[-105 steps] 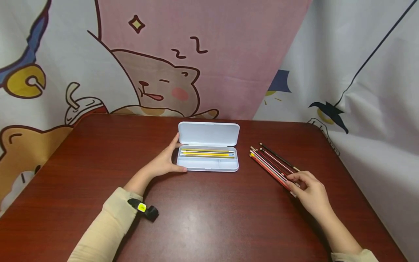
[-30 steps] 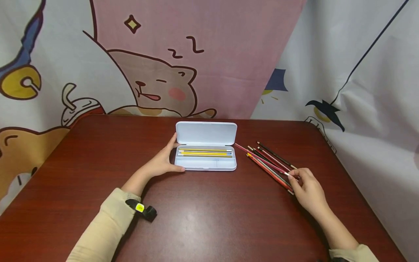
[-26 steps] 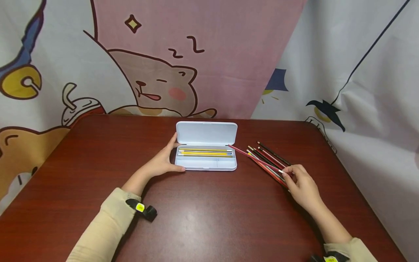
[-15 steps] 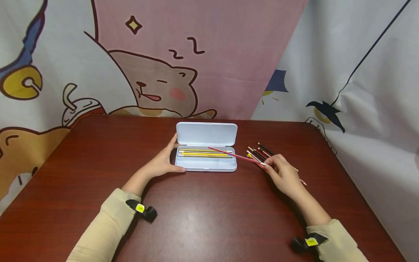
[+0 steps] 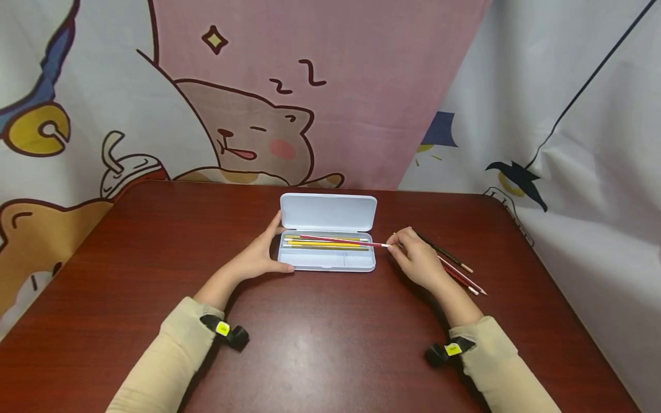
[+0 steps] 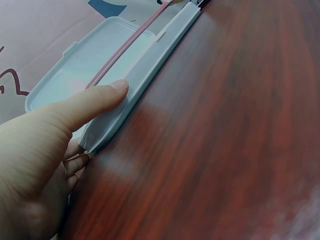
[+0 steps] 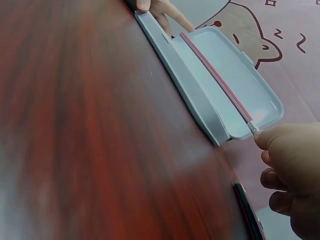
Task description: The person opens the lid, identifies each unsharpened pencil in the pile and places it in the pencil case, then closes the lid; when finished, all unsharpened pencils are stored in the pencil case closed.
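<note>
A white pencil case (image 5: pixel 327 262) lies with its lid up on the table, several yellow and white pencils (image 5: pixel 330 244) in its back compartment. My left hand (image 5: pixel 260 254) grips its left end, thumb along the front wall and fingers round the side, as the left wrist view shows. Between thumb and fingertips my right hand (image 5: pixel 419 261) pinches a red pencil (image 7: pixel 220 80) by its silvery-white end, just beyond the case's right end. That pencil is held above the case, its far part over the yellow ones in the head view. The front compartments hold nothing.
Under and beside my right hand lie several loose pencils, among them a dark pencil (image 5: pixel 454 256) and some red ones (image 5: pixel 462 280), partly hidden by the hand. The brown wooden table (image 5: pixel 320 344) meets a printed cartoon curtain (image 5: pixel 361 115) at the back.
My right hand has lifted the red pencil from the loose bunch and carried it left, over the case. My left hand stays at the case's left end.
</note>
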The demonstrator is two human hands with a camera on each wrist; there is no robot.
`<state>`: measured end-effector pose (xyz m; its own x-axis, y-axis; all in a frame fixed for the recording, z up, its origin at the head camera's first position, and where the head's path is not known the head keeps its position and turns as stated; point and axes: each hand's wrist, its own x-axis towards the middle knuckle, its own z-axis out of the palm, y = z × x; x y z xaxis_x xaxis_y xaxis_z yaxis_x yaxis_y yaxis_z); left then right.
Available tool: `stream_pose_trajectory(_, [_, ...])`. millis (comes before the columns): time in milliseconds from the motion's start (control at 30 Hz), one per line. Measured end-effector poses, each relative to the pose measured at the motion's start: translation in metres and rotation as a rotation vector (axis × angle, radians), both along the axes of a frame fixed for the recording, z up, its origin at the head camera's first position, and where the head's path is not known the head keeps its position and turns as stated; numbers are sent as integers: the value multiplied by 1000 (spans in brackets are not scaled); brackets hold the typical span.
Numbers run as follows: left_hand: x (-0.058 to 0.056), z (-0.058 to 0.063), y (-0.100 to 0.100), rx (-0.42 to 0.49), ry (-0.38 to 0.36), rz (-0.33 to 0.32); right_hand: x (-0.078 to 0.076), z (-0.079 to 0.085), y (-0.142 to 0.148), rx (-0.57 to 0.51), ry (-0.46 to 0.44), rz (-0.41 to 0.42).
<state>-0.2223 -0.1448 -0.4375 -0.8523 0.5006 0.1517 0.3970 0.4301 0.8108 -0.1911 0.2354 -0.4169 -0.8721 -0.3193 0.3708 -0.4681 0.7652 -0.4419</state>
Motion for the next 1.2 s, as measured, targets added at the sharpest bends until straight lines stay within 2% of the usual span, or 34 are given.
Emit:
stream_pose_trajectory(300, [3, 4, 1, 10, 9, 1, -10, -5, -19, 17, -22, 32])
stream_pose_trajectory(567, [18, 30, 8, 28, -13, -12, -13, -6, -28, 20, -62, 54])
stream_pose_trajectory(833, [2, 3, 2, 7, 5, -2, -14, -6, -31, 18, -84, 58])
stream_pose_trajectory(1033, [0, 0, 0, 11, 4, -6, -14, -6, -31, 4, -120, 54])
stream_pose_trajectory(1200, [0, 1, 0, 14, 3, -8, -10, -6, -27, -15, -103, 24])
